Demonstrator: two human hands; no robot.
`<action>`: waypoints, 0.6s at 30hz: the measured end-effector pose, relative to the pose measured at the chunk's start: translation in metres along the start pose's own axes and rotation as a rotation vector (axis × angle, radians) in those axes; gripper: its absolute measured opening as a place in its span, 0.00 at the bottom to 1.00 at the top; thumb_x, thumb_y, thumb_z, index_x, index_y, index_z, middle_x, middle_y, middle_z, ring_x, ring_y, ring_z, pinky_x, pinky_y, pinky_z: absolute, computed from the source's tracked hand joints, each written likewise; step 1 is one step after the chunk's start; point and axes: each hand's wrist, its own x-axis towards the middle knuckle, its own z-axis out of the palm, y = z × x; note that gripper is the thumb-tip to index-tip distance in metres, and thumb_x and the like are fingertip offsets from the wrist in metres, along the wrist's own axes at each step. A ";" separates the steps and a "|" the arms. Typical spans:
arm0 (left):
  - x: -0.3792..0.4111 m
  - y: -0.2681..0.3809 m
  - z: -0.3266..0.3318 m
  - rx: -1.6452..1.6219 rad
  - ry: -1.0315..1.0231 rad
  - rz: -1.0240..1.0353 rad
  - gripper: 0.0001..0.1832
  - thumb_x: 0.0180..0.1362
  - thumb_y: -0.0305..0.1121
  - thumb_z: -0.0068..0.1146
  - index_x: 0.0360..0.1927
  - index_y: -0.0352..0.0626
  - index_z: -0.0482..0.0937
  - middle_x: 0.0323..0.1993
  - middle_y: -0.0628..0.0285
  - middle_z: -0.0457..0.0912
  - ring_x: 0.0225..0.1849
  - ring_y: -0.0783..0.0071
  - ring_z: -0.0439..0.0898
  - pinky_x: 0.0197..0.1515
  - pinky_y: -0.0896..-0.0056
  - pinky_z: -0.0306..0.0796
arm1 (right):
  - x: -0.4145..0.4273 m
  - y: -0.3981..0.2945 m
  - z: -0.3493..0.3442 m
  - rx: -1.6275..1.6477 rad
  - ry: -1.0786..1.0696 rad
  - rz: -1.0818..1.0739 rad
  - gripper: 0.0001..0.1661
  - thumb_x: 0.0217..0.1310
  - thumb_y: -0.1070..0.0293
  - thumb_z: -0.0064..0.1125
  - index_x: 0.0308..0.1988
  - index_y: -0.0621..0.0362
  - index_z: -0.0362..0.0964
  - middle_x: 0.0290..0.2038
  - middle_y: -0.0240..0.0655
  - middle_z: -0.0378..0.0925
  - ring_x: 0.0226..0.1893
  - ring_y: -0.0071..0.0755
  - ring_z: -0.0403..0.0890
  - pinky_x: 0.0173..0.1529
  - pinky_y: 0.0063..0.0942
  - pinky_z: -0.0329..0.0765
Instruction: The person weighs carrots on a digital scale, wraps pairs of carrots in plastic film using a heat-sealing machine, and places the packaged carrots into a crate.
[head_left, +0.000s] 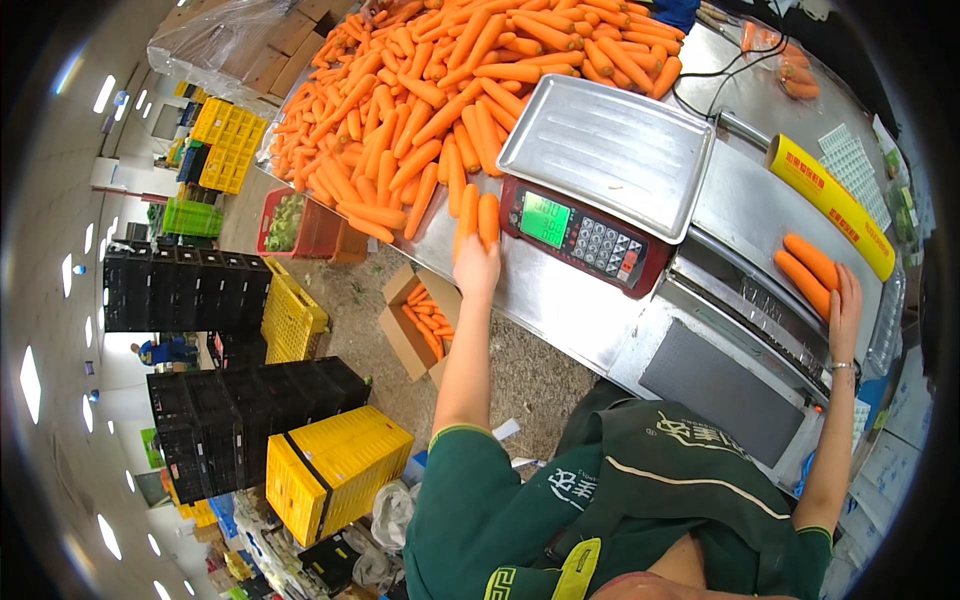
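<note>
My left hand (477, 262) holds two carrots (477, 214) at the near edge of a large carrot pile (420, 112) on the steel table. My right hand (845, 300) lies against the right side of two carrots (808, 271) on the flat plate of a wrapping machine (750, 225); its fingers rest at them, and whether they grip is unclear. Between my hands stands a digital scale (574, 232) with a lit green display and a bare steel pan (611, 154). A yellow roll of cling film (832, 206) lies beyond the right pair of carrots.
An open cardboard box (405, 341) with carrots stands on the floor below the table edge. Black crates (240, 412), a yellow crate (337, 472) and a red crate (300, 244) stand to the left. Black cables (727, 71) and bagged carrots (799, 71) lie on the table's far side.
</note>
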 end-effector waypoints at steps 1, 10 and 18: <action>0.004 -0.010 -0.006 -0.017 0.056 0.017 0.18 0.57 0.39 0.60 0.45 0.36 0.76 0.43 0.51 0.78 0.47 0.49 0.77 0.49 0.51 0.73 | 0.000 -0.003 0.001 0.005 0.005 0.005 0.25 0.72 0.68 0.43 0.65 0.56 0.65 0.66 0.42 0.65 0.68 0.46 0.62 0.72 0.39 0.55; 0.049 -0.072 0.012 -0.294 0.119 -0.016 0.22 0.60 0.44 0.57 0.51 0.37 0.78 0.42 0.43 0.81 0.49 0.44 0.77 0.53 0.49 0.70 | 0.003 0.052 0.024 0.242 -0.035 0.140 0.24 0.72 0.65 0.48 0.64 0.59 0.66 0.64 0.41 0.68 0.68 0.42 0.64 0.73 0.36 0.55; 0.117 -0.139 -0.008 0.352 0.490 -0.091 0.11 0.56 0.31 0.56 0.40 0.35 0.76 0.39 0.50 0.76 0.43 0.49 0.76 0.47 0.50 0.71 | 0.004 0.043 0.021 0.157 -0.066 0.168 0.24 0.73 0.65 0.46 0.63 0.61 0.65 0.64 0.42 0.69 0.67 0.42 0.65 0.71 0.36 0.57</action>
